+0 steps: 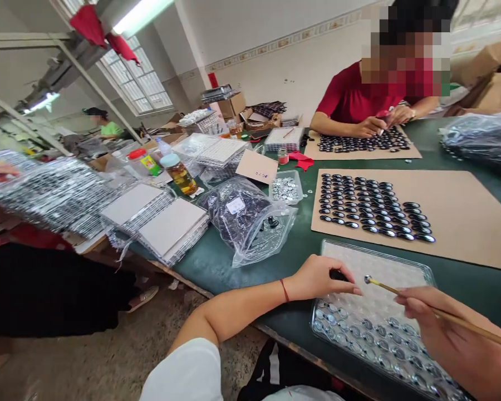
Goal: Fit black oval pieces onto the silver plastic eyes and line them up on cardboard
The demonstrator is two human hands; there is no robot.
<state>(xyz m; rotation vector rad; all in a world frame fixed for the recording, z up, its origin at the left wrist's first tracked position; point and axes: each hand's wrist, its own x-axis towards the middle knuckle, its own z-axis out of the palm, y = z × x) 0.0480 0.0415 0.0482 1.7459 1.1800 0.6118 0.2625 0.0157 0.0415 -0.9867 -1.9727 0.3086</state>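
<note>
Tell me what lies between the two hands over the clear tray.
In the head view, only the stick's round tip and bare tray pockets lie between the left hand and right hand.

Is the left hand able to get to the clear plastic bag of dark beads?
Probably yes: the left hand rests on the clear blister tray, with bare green table between it and the bag.

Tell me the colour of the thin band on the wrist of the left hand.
Red: the thin string band circles the wrist of the left hand, clearest in the head view.
</note>
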